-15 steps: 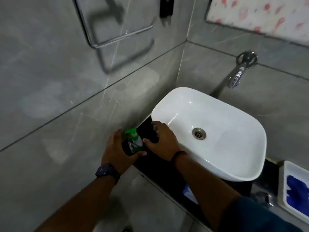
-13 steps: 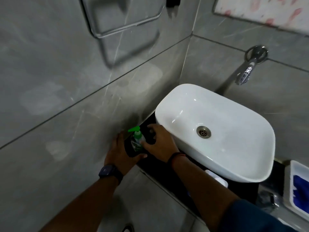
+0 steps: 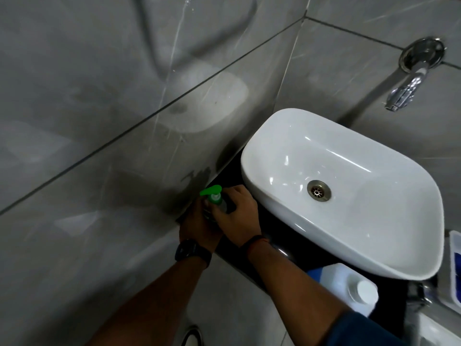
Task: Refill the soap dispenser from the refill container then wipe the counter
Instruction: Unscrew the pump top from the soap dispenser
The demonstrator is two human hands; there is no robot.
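A small soap dispenser (image 3: 215, 198) with a green pump head stands on the black counter (image 3: 279, 236), left of the white basin. My left hand (image 3: 197, 226) wraps its body from the left. My right hand (image 3: 238, 216) grips it from the right, just under the pump collar, hiding most of the bottle. The white refill container (image 3: 346, 288) with a white cap lies on the counter under the basin's near rim, right of my right forearm.
The white basin (image 3: 374, 250) overhangs the counter, with a chrome wall tap (image 3: 404, 93) above it. Grey tiled walls close in on the left and behind. A white tray with blue content (image 3: 455, 268) sits at the right edge.
The view has tilted down and drawn closer, bringing the refill container into sight. My right hand has closed further round the dispenser under the pump; the left hand keeps its hold.
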